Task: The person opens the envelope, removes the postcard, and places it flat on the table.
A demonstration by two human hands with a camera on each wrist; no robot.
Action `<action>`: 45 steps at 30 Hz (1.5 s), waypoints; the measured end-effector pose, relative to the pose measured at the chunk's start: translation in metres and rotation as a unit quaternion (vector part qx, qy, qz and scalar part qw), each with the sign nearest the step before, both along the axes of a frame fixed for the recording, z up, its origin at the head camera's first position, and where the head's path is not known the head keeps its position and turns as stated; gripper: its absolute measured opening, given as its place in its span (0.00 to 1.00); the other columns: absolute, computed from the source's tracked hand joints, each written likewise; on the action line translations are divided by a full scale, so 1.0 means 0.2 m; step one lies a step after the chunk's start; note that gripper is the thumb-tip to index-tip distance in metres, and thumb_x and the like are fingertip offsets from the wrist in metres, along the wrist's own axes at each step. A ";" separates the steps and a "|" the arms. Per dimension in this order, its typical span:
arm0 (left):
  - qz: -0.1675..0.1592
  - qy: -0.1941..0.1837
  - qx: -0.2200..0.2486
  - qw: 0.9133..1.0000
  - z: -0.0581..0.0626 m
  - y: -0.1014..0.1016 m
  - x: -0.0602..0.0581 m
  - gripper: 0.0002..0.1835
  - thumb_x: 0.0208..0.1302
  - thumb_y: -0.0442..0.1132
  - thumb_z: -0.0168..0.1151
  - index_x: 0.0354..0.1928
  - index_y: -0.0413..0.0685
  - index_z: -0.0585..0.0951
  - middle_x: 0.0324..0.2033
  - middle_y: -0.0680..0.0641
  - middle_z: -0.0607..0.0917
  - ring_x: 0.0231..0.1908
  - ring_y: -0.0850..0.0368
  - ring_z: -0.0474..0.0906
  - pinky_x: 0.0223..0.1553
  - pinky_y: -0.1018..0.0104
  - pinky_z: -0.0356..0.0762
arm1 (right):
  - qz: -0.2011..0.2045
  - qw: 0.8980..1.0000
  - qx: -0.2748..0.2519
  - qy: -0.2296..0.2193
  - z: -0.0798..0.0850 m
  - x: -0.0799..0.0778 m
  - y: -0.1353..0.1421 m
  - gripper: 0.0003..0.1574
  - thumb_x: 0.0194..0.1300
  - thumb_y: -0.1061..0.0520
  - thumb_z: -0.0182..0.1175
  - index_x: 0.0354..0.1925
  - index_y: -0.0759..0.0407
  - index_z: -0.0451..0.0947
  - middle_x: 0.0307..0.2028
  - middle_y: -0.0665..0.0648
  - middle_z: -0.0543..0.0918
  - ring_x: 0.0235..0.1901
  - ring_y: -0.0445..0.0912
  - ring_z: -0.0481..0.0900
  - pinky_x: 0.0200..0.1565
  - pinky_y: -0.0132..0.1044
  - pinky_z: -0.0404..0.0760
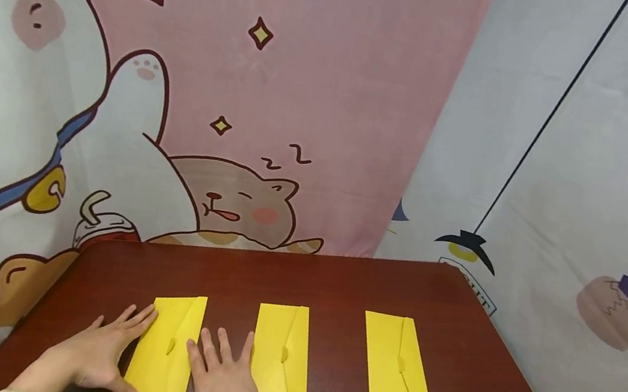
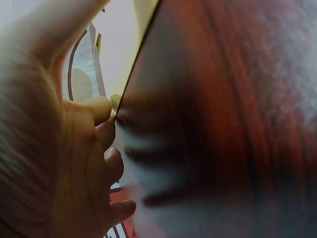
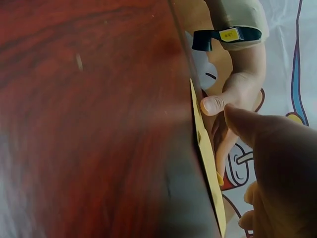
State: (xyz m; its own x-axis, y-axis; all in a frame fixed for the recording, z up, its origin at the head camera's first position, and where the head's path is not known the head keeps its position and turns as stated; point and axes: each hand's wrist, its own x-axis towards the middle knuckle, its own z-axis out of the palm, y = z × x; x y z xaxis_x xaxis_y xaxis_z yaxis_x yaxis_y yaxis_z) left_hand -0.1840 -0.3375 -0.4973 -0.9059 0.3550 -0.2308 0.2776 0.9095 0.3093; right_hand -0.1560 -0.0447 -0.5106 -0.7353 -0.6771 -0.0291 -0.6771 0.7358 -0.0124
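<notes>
A yellow envelope (image 1: 170, 330) with a rounded flap tab lies at the left of the table. My left hand (image 1: 101, 354) rests at its left side, fingers straight and spread, with the fingertips near the top left edge and the thumb on the lower part. On the other side, my right hand (image 1: 227, 381) lies with spread fingers, the index fingertip at the envelope's right edge. Its little finger reaches the left side of a second yellow envelope (image 1: 294, 354), partly covered by that hand. In the right wrist view the left envelope (image 3: 210, 163) appears edge-on, beside both thumbs.
A third yellow envelope (image 1: 400, 375) lies apart at the right, flap side up. All three are on a dark reddish-brown table (image 1: 338, 280). Cartoon-printed cloth (image 1: 352, 94) hangs behind the table and along its sides. A dark strap (image 3: 228, 34) circles the left wrist.
</notes>
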 end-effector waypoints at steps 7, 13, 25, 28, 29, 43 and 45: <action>0.003 -0.009 0.000 1.000 0.00 0.00 0.00 0.80 0.27 0.76 0.82 0.83 0.43 0.59 0.82 0.37 0.57 0.77 0.23 0.51 0.59 0.10 0.49 | -0.002 1.000 0.030 0.003 -0.03 0.01 -0.07 0.61 0.66 0.10 0.32 0.85 0.39 0.53 0.82 0.49 0.56 0.80 0.54 0.54 0.67 0.78 0.57; 0.009 -0.013 -0.006 1.000 0.00 0.02 -0.01 0.82 0.23 0.76 0.83 0.83 0.42 0.60 0.81 0.38 0.58 0.77 0.24 0.51 0.59 0.10 0.49 | -0.009 0.999 0.038 0.000 -0.05 0.02 -0.08 0.60 0.67 0.11 0.35 0.84 0.38 0.55 0.81 0.48 0.58 0.80 0.53 0.56 0.66 0.78 0.58; 0.018 -0.022 -0.003 1.000 -0.01 0.03 -0.02 0.82 0.22 0.74 0.85 0.83 0.43 0.60 0.81 0.36 0.58 0.77 0.23 0.50 0.59 0.10 0.47 | -0.010 1.000 0.020 -0.012 -0.04 0.03 -0.09 0.58 0.69 0.13 0.40 0.84 0.41 0.57 0.80 0.49 0.60 0.79 0.54 0.58 0.65 0.78 0.60; 0.020 -0.022 -0.010 1.000 -0.02 0.03 -0.02 0.83 0.21 0.75 0.84 0.83 0.44 0.60 0.81 0.37 0.58 0.77 0.23 0.51 0.59 0.10 0.47 | -0.012 1.000 0.019 -0.014 -0.03 0.04 -0.09 0.57 0.69 0.14 0.41 0.84 0.40 0.56 0.80 0.49 0.60 0.79 0.53 0.58 0.65 0.78 0.59; 0.020 -0.022 -0.012 0.999 -0.02 0.03 -0.03 0.83 0.21 0.75 0.84 0.83 0.44 0.60 0.81 0.37 0.58 0.77 0.24 0.51 0.59 0.10 0.47 | -0.012 1.000 0.019 -0.014 -0.03 0.04 -0.09 0.57 0.69 0.14 0.42 0.84 0.40 0.56 0.80 0.49 0.60 0.79 0.53 0.58 0.65 0.78 0.60; 0.033 -0.027 -0.017 0.999 0.00 0.04 -0.02 0.83 0.20 0.73 0.85 0.83 0.45 0.59 0.82 0.39 0.58 0.77 0.25 0.51 0.60 0.11 0.47 | -0.009 1.000 0.010 0.004 -0.01 0.05 -0.08 0.56 0.71 0.16 0.46 0.84 0.41 0.55 0.82 0.48 0.57 0.79 0.53 0.58 0.65 0.78 0.61; 0.034 -0.029 -0.016 0.999 0.00 0.04 -0.02 0.83 0.20 0.72 0.86 0.83 0.45 0.59 0.82 0.38 0.57 0.77 0.24 0.50 0.60 0.11 0.47 | -0.006 1.000 0.007 0.012 -0.01 0.05 -0.07 0.57 0.71 0.17 0.47 0.85 0.42 0.54 0.82 0.50 0.56 0.79 0.53 0.58 0.65 0.78 0.61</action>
State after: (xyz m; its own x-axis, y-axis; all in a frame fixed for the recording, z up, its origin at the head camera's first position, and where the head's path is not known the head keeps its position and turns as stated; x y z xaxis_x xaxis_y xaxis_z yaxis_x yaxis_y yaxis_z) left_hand -0.1882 -0.3300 -0.4967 -0.9124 0.2847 -0.2942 0.1969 0.9352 0.2944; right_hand -0.1456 -0.0596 -0.5118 -0.7436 -0.6683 -0.0212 -0.6686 0.7435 0.0134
